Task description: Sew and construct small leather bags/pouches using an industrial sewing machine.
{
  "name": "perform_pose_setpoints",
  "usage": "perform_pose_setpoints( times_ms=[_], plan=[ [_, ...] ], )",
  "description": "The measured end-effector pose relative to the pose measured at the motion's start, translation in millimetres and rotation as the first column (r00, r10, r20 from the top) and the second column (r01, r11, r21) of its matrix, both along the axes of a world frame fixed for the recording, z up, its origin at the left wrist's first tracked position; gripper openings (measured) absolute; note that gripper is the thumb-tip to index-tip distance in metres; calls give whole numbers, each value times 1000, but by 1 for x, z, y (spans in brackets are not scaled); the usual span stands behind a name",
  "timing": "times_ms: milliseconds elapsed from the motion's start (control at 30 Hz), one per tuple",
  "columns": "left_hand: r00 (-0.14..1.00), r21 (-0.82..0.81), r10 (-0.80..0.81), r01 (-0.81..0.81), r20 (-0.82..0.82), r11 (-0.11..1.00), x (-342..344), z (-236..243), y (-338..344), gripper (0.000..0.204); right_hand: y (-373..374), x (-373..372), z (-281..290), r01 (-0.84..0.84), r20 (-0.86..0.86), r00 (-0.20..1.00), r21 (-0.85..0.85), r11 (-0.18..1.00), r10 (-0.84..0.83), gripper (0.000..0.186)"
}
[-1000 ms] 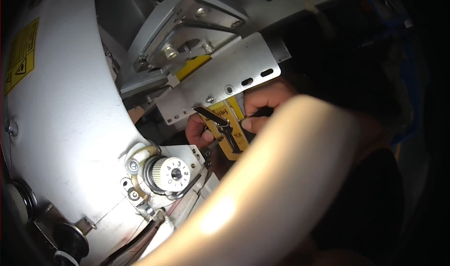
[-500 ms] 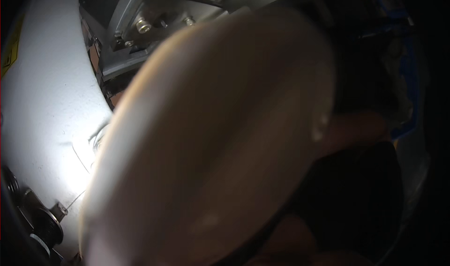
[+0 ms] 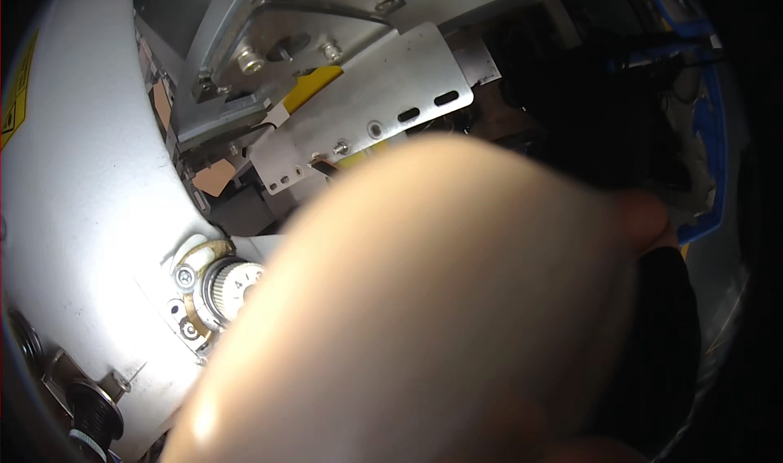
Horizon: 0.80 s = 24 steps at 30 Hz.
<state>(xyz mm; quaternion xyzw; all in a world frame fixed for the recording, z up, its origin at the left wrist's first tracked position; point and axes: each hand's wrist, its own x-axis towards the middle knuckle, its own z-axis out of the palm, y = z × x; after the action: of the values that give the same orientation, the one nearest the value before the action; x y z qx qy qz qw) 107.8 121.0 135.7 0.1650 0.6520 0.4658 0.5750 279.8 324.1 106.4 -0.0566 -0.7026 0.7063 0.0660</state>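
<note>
A large, smeared skin-coloured shape, seemingly part of a hand very close to the camera, fills the lower middle. Its fingers cannot be made out, nor can I tell which hand it belongs to. At the right, a small reddish patch of skin, seemingly part of my right hand, shows above a dark sleeve; its fingers are hidden. Just left of the big shape, a ribbed tension dial sits on the white machine body, lit brightly and partly covered. Whatever either hand holds is not visible.
A slotted metal bracket lies beyond the blurred shape, below a curved metal plate with screws. A black spring-like tension part sticks out at the lower left. Blue tape edges the dark right side.
The blurred shape has shifted down and right and looks brighter. The tension dial and slotted bracket, hidden before, now show. The machine appears almost in the same place.
</note>
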Motion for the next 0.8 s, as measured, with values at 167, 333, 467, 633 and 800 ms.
perform_pose_setpoints(
  times_ms=[167, 333, 467, 633, 800],
  plan=[
    [972, -76, -212, 205, -98, 976, 7, 5, -23, 83, -28, 11, -5, 15, -69, 997, -5, 1000, -15, 35],
    [967, -115, -244, 235, -73, 965, 25, 16, 1, 76, -30, 14, -6, 110, -123, 986, -17, 994, -111, 33],
    [958, -299, -270, 232, -93, 926, 30, 17, -2, 95, -24, 14, -6, 40, -118, 992, -5, 999, -40, 32],
    [675, 233, 69, 154, -734, 960, 41, -9, -48, 127, -8, 11, 2, 309, -55, 951, 74, 948, -305, 41],
    [-403, -227, 91, 671, -911, 706, 26, 1, -71, 61, -16, 12, 2, -131, 72, 990, 142, 981, 122, 44]
  ],
)
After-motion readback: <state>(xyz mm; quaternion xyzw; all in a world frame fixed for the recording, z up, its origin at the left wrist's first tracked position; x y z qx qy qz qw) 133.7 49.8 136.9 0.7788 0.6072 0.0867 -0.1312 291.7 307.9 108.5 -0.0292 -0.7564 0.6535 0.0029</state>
